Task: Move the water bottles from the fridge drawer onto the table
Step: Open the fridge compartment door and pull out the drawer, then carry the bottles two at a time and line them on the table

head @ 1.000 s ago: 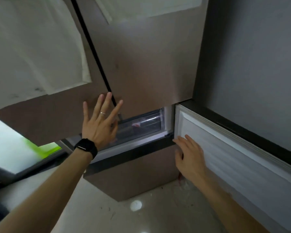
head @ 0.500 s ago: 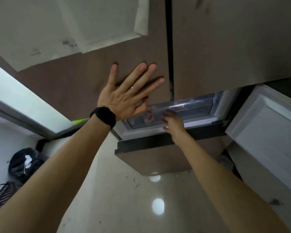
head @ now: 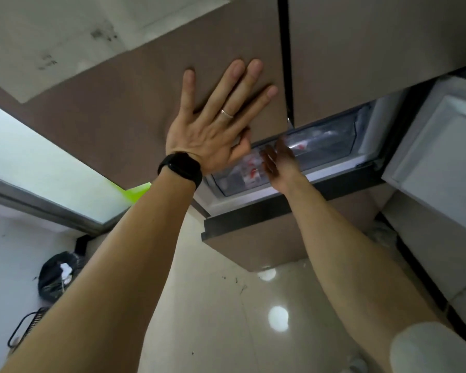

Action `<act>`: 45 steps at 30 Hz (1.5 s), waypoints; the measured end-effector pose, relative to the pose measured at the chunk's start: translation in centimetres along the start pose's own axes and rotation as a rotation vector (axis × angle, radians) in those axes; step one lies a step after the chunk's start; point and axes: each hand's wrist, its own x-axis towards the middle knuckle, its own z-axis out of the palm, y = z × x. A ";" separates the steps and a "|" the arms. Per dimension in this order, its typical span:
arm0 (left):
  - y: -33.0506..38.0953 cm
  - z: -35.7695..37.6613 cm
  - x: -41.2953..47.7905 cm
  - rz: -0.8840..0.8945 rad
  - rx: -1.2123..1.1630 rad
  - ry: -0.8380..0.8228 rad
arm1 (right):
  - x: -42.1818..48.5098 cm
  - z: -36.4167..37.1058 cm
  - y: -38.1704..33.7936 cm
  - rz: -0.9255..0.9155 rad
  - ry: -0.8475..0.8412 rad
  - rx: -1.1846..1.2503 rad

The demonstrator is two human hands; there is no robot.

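The clear fridge drawer [head: 331, 164] stands pulled out below the brown upper doors. Inside it lie water bottles with red and white labels [head: 250, 170], one further right [head: 301, 146]. My left hand [head: 215, 125], with a ring and a black watch at the wrist, presses flat with spread fingers on the left upper door [head: 135, 109]. My right hand [head: 279, 161] is blurred and reaches over the drawer's front edge among the bottles, fingers fairly straight and holding nothing that I can see.
An open white-lined fridge door [head: 441, 157] stands at the right. The brown lower drawer front [head: 256, 238] juts out beneath the drawer. A black bag [head: 55, 275] and a wire basket [head: 24, 327] sit on the glossy floor at the left.
My right hand has moved from the open door's edge into the drawer among the bottles. My left hand has stayed flat on the upper door as my view swung left.
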 end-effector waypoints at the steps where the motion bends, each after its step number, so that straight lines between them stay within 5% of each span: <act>1: 0.1 0.1 -0.1 0.001 0.017 0.011 | 0.1 0.1 0.0 -0.011 0.023 -0.038; 28: 0.3 0.3 -0.4 0.012 0.069 0.092 | -12.9 -8.6 4.2 0.066 0.115 -0.131; 45: 1.7 -2.0 -0.5 -0.127 -0.062 -0.138 | -20.1 -13.9 6.2 0.139 0.058 -0.163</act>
